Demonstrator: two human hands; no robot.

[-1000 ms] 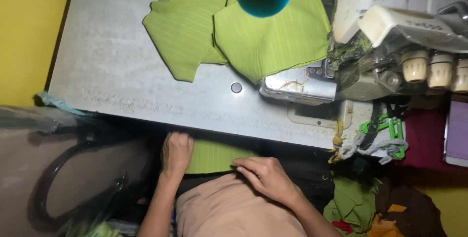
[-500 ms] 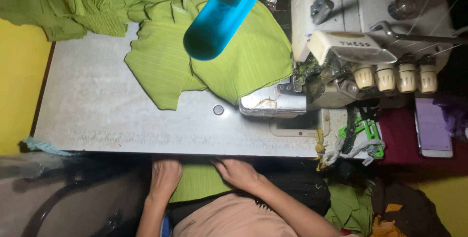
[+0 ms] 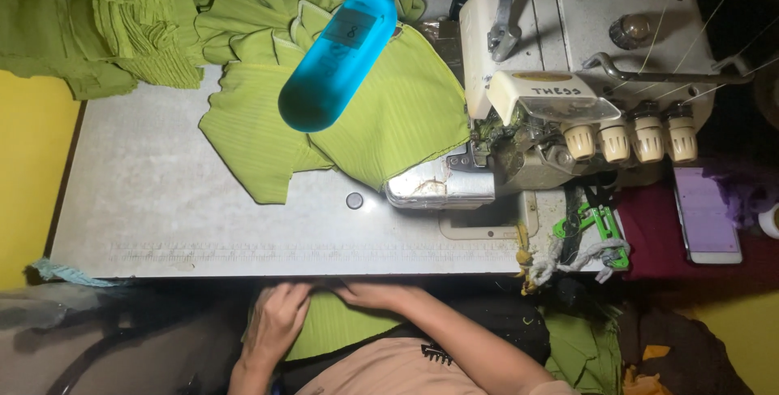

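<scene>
Both my hands have slid up to the table edge (image 3: 243,269), my left hand (image 3: 276,318) and right hand (image 3: 377,293) pinching the green cloth (image 3: 337,326), which I should keep flat and even.

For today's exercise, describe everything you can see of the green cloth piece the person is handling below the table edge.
The green cloth piece is a ribbed or finely pleated fabric, bright lime in colour. It lies in the person's lap, just below the front edge of the grey table, partly in shadow. The left hand rests on its left side and the right hand presses its upper edge. Its lower part is hidden.
</scene>
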